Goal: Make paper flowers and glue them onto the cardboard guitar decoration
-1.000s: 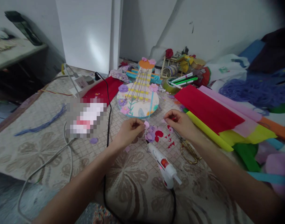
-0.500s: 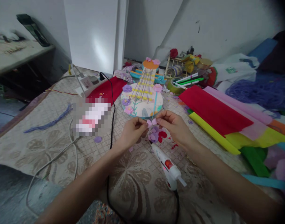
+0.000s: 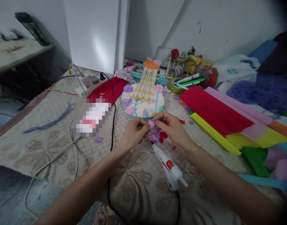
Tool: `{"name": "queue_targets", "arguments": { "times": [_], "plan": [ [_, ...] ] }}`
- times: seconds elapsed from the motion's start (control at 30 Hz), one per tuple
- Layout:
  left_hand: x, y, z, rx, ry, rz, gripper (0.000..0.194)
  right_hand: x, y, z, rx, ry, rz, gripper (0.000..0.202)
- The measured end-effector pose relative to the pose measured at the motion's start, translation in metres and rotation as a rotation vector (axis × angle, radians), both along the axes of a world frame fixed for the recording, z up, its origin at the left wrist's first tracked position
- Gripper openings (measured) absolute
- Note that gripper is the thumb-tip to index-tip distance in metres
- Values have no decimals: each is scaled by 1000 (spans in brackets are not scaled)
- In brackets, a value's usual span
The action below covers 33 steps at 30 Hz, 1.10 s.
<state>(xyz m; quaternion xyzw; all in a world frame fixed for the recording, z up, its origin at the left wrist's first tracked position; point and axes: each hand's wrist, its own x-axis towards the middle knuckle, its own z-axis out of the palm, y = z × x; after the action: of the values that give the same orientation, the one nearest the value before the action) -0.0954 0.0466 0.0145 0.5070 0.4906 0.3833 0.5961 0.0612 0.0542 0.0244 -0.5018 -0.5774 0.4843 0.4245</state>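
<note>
At the far left, a dark green object (image 3: 32, 28) leaned by the wall on a side table (image 3: 7, 59). On the patterned cloth (image 3: 51, 156) in front of you, a bundle of blue strings (image 3: 48, 122) lay left of a pixelated patch, with a loose purple petal (image 3: 98, 140) just below that patch. Behind it were a white power strip (image 3: 93, 87) and a red sheet (image 3: 105, 90), and a black cord (image 3: 113, 125) ran down beside them.

Your left hand (image 3: 134, 132) was almost closed, thumb and forefinger pinching the left edge of a small pink paper piece (image 3: 152, 123). That piece was between your two hands, just in front of the flower-trimmed guitar shape (image 3: 143, 100) and above purple petals (image 3: 154, 136) and red petals (image 3: 163, 136). Your right hand (image 3: 171, 127) pinched its right side, the other fingers curled.

Below, a white glue gun (image 3: 168, 168) lay on its side, nozzle toward the petals. Right of the guitar shape, pens (image 3: 190, 80) rested on a tape roll (image 3: 177, 89); farther right lay red paper (image 3: 216, 111), yellow paper (image 3: 215, 134) and a tangle of blue string (image 3: 253, 95).
</note>
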Motion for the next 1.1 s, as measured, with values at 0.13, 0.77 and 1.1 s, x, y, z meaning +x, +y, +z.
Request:
{"name": "queue_targets", "arguments": {
  "times": [0.13,0.77,1.1],
  "plan": [
    [0,-1,1,-16,-9,10,13,0,-1,2,42,-72,7,7],
    [2,0,1,-92,-38,-38,19,3,-4,-1,154,-226,24,4],
    [3,-1,0,-40,-43,35,15,1,-11,2,-144,10,95,12]
  ]
}}
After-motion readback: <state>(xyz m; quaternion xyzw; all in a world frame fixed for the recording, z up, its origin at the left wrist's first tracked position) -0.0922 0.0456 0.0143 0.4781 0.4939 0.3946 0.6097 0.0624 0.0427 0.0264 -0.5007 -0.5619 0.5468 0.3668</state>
